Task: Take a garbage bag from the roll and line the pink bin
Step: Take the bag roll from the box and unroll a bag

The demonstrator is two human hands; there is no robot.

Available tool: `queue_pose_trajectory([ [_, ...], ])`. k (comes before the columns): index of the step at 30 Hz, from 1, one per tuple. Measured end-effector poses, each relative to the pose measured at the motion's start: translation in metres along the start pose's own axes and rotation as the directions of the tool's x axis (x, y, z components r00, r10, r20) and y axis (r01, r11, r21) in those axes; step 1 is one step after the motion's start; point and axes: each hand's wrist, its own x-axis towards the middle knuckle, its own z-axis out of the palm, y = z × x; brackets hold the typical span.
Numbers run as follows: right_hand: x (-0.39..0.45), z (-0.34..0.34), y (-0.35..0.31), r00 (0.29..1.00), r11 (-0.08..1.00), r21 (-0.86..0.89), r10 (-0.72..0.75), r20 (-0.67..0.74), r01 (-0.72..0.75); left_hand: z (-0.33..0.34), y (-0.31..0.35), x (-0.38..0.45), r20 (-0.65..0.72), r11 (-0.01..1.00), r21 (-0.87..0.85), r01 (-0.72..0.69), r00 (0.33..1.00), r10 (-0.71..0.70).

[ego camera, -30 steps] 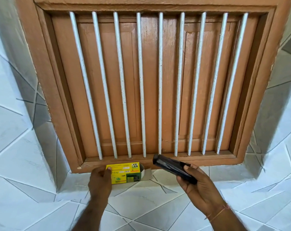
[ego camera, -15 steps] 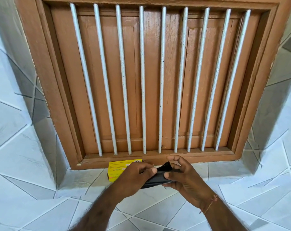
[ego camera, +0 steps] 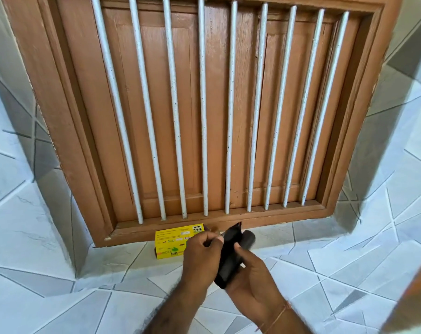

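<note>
We are gripping the roll [ego camera: 228,259] in our right hand [ego camera: 252,273] while our left hand [ego camera: 202,256] is pinching its loose end. A skewed pull risks tearing the bag off-perforation.

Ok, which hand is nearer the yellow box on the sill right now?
Left. The left hand sits just right of the yellow box, overlapping its right edge in this view. The right hand is farther right, beyond the black bag roll that both hands hold.
</note>
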Motion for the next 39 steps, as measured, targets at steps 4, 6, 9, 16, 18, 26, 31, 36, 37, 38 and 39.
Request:
queue_pose_trajectory([
  [4, -0.021, -0.004, -0.007, 0.996, 0.999, 0.029, -0.023, 0.083, 0.02, -0.02, 0.007, -0.006, -0.058, 0.992, -0.112, 0.059, 0.996, -0.066],
  [6, -0.032, -0.007, -0.008, 0.993, 0.999, 0.043, -0.026, 0.111, 0.021, -0.035, 0.012, -0.008, -0.117, 0.988, -0.134, 0.083, 0.988, -0.099],
  [9, -0.053, -0.011, -0.011, 0.988, 1.0, 0.003, 0.02, 0.15, -0.021, -0.063, 0.015, -0.011, -0.248, 0.97, -0.191, 0.148, 0.949, -0.194],
  [16, -0.098, -0.05, -0.019, 0.969, 0.955, -0.239, 0.211, 0.128, -0.176, -0.142, -0.018, -0.052, -0.482, 0.919, -0.355, 0.172, 0.809, -0.337],
  [18, -0.111, -0.066, -0.018, 0.964, 0.932, -0.301, 0.243, 0.106, -0.202, -0.163, -0.033, -0.08, -0.55, 0.921, -0.257, 0.294, 0.738, -0.39],
  [26, -0.16, -0.08, -0.004, 0.945, 0.809, -0.578, 0.265, 0.19, -0.111, -0.114, 0.012, -0.206, -0.355, 0.535, 0.842, -0.078, 0.666, 0.656],
  [31, -0.181, -0.051, 0.009, 0.888, 0.796, -0.603, 0.321, 0.331, -0.063, -0.055, 0.01, -0.194, 0.389, 0.985, 0.119, 0.127, 0.907, -0.164],
  [36, -0.184, -0.054, 0.008, 0.904, 0.863, -0.488, 0.308, 0.295, -0.135, -0.078, -0.017, -0.205, 0.538, 0.937, -0.15, 0.316, 0.821, -0.191],
  [37, -0.184, -0.054, 0.008, 0.917, 0.866, -0.478, 0.301, 0.261, -0.148, -0.089, -0.016, -0.202, 0.505, 0.958, -0.136, 0.253, 0.849, -0.153],
  [38, -0.185, -0.055, 0.01, 0.932, 0.87, -0.47, 0.285, 0.225, -0.153, -0.101, -0.015, -0.199, 0.498, 0.977, -0.107, 0.182, 0.861, -0.106],
  [39, -0.185, -0.057, 0.012, 0.942, 0.87, -0.466, 0.274, 0.192, -0.159, -0.112, -0.01, -0.195, 0.498, 0.991, -0.065, 0.121, 0.864, -0.073],
])
